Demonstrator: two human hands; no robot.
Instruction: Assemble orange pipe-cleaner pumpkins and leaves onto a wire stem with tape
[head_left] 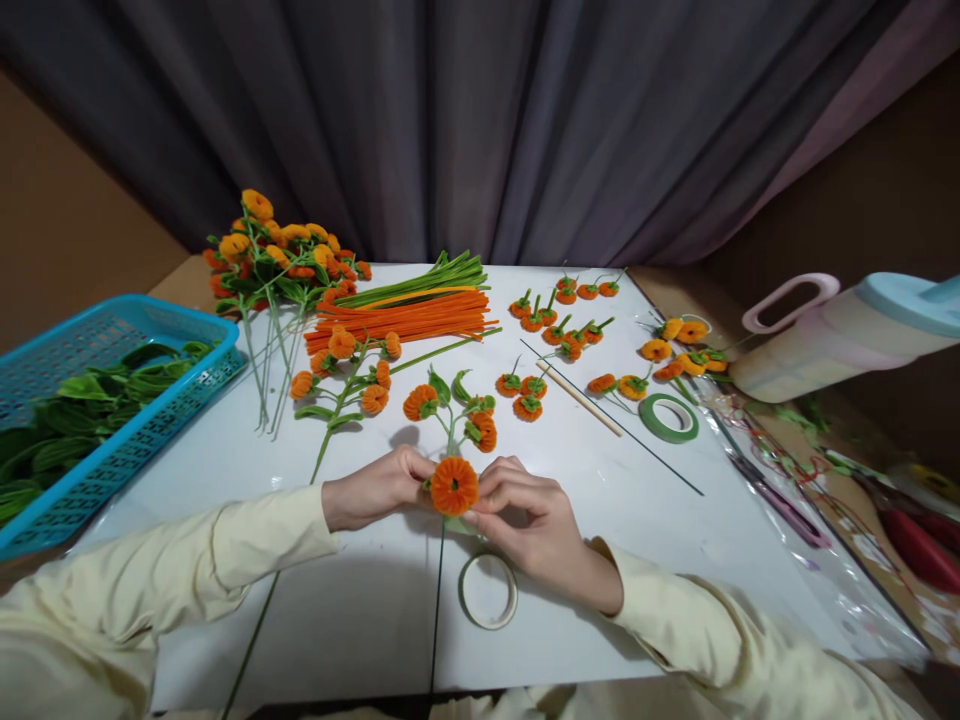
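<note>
A sprig of orange chenille-stem flowers (454,486) with green leaves stands upright between my hands, its dark wire stem running down toward the table's front edge. My left hand (386,488) pinches the sprig's stem from the left; its fingertips are partly behind the front flower. My right hand (536,515) is closed in a pinch at the stem from the right, where a pale green strip of floral tape shows just under the flower. Below it lies a nearly used-up tape roll (489,592).
A blue basket (217,345) of green leaves stands left. Behind are finished flower stems (277,250), orange chenille stems (405,318) and green ones (435,275). To the right lie loose flower heads (529,408), a wooden stick (577,398), green tape (668,418), scissors (787,510) and a tumbler (847,335).
</note>
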